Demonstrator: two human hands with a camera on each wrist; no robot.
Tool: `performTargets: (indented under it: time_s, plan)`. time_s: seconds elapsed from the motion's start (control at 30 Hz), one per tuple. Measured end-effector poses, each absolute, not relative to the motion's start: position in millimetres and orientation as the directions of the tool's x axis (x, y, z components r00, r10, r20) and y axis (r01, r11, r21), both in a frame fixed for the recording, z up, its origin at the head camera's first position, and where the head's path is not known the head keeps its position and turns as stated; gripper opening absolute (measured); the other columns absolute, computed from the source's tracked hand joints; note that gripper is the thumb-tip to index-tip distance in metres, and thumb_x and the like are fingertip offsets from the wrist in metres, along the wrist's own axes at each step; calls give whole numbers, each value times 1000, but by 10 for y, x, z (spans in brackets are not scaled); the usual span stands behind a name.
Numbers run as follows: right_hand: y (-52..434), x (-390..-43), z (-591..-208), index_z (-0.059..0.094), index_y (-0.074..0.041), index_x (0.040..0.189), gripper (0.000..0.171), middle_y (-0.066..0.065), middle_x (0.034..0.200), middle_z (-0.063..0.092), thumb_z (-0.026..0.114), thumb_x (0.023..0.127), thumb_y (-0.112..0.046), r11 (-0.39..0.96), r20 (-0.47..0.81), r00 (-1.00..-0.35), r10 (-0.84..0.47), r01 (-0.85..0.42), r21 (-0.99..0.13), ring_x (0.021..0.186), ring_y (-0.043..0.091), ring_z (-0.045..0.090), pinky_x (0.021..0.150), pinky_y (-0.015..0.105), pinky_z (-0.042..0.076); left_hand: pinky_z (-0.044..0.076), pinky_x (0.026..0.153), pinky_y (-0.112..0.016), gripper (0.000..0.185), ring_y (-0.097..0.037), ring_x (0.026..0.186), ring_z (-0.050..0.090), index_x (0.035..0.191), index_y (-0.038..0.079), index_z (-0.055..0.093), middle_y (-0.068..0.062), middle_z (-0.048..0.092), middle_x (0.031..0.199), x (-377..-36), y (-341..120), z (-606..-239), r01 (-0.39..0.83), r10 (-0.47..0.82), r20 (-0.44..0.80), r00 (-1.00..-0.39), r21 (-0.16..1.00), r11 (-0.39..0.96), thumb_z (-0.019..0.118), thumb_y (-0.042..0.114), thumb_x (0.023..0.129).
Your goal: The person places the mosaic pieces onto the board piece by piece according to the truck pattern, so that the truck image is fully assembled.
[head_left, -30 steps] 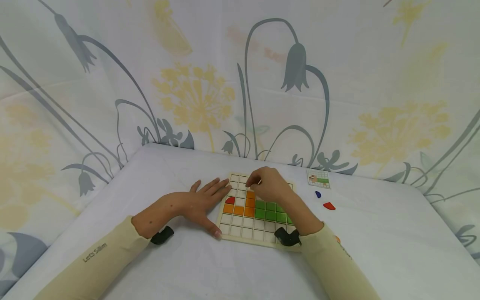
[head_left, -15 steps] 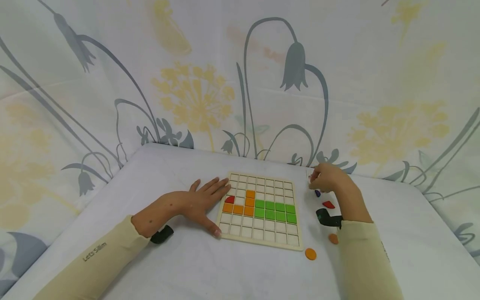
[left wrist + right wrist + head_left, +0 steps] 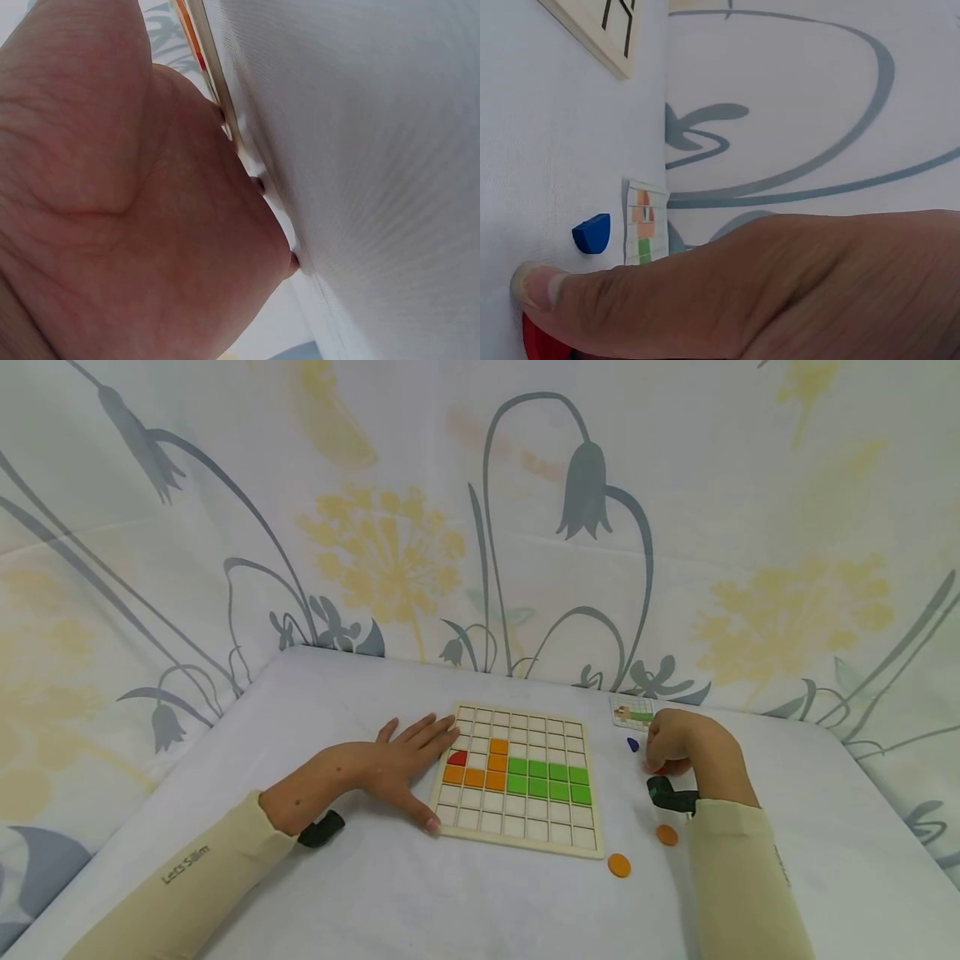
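Left hand: the left hand point(image 3: 401, 766) lay flat on the table, fingers straight and spread, its fingertips touching the left edge of the board; in the left wrist view the palm point(image 3: 127, 217) filled most of the picture, pressed down beside the board's edge.
Right hand: the right hand point(image 3: 678, 745) was curled over the red piece on the table, right of the board; in the right wrist view the thumb point(image 3: 570, 300) lay on the red piece point(image 3: 544, 341), but whether the fingers pinched it cannot be told.
Red piece: it sat on the table right of the board, almost wholly covered by the hand, with only a sliver point(image 3: 657, 769) showing in the head view.
Blue piece: a small blue piece point(image 3: 633, 744) lay just left of the right hand, touching nothing.
Card: a small pattern card point(image 3: 634, 712) lay at the far side of the table, just beyond the right hand.
Board: the wooden grid board point(image 3: 517, 779) lay in the middle of the table, holding a block of green tiles point(image 3: 547, 781), several orange tiles point(image 3: 480, 770) and one red tile point(image 3: 457, 758) near its left edge.
Orange discs: two round orange discs lay near the board's near right corner, one point(image 3: 618, 865) closer to the board, the other point(image 3: 666, 835) beside the right sleeve.
Table: the table point(image 3: 360, 877) was covered in white cloth.
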State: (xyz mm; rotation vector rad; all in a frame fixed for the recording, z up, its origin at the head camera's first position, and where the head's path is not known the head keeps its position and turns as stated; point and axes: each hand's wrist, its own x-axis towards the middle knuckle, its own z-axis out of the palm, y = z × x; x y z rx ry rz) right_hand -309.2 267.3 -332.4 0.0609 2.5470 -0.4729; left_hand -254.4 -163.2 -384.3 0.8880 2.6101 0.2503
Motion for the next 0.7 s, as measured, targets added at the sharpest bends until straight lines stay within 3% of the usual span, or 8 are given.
performTargets:
  time_s: [0.17,0.33,0.7]
  plan:
    - [2630,-3085,-3306,67,0,97,20,12,87,69,82,89,-9,952,-506,-862,-17,141,-271,78,25,65,74,38,51,-5,126,-69,136,-28,165,-10,173,16,3,-1,-10,179,-2547,-1633,-3843,551,618,-286,-733,284,785,79,78,77]
    - [2566,-3082,-3317,66,1,94,19,12,83,68,82,88,-8,968,-499,-866,-10,117,-224,73,24,63,67,33,50,-5,126,-68,136,-28,165,-10,173,16,3,-1,-10,179,-2548,-1632,-3843,551,619,-285,-732,286,784,79,78,77]
    - [2565,-3084,-3310,69,0,93,8,10,82,70,76,89,-3,960,-507,-856,-99,52,-276,73,23,63,69,34,55,-5,126,-68,135,-28,165,-10,173,16,4,-1,-10,179,-2542,-1631,-3853,549,618,-285,-732,290,784,79,78,78]
